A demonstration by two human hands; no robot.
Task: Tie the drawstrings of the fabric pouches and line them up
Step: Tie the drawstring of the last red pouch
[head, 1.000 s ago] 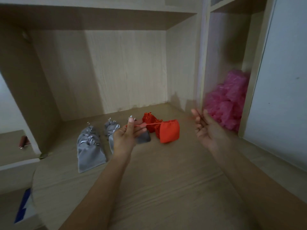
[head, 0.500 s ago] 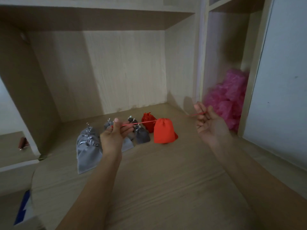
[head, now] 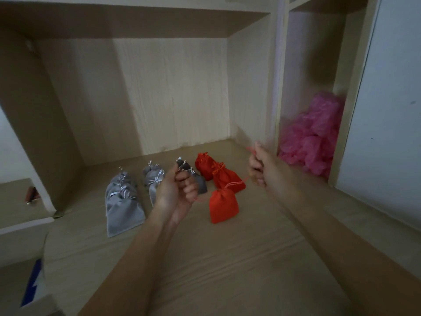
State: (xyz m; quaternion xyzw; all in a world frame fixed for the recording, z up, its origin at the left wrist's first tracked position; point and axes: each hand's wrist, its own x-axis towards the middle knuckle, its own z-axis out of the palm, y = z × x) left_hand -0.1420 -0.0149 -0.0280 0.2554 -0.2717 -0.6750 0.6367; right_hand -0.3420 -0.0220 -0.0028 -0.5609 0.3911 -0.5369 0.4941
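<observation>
A red fabric pouch (head: 223,205) hangs between my hands just above the wooden shelf (head: 227,258), its thin red drawstring running out to both sides. My left hand (head: 175,190) has its fingers curled round the left end of the string. My right hand (head: 262,166) grips the right end, with a bit of string poking out above the fist. Behind lie two tied red pouches (head: 227,176) and several grey pouches (head: 124,206) with silver ties, in a rough row.
The shelf is a wooden alcove with a back wall (head: 159,99) and a right side panel (head: 248,87). A heap of pink plastic (head: 312,137) fills the compartment to the right. A lower ledge (head: 20,201) sits at the left.
The red pouch has come forward and lower, away from the row. Both hands have closed into fists on the drawstring ends and moved nearer each other.
</observation>
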